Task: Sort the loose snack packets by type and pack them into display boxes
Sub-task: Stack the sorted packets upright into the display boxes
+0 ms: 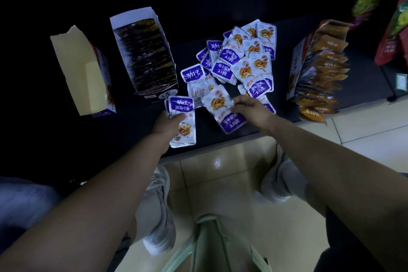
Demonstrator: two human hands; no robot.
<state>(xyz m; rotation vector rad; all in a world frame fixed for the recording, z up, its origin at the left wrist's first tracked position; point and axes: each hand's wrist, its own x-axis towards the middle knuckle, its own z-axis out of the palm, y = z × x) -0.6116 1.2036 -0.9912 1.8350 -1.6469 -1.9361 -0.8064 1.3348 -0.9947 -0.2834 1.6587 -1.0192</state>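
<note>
Purple packets (242, 59) lie heaped on the table (209, 137) between dark-packet box (154, 95) and orange-packet box (297, 66); a bare strip runs along the near edge. Left hand (169, 123), grip curled, holds a small stack (181, 106); right hand (249, 108) pinches one packet (229, 121).

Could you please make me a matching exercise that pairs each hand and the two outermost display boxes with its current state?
Column one:
1. left hand
2. right hand
3. far-left box
4. far-right box

Column two:
A. packed with orange packets
B. holds a stack of purple packets
C. shows no packets inside
D. pinches a single purple packet

Pairs: 1-B, 2-D, 3-C, 4-A.
</note>
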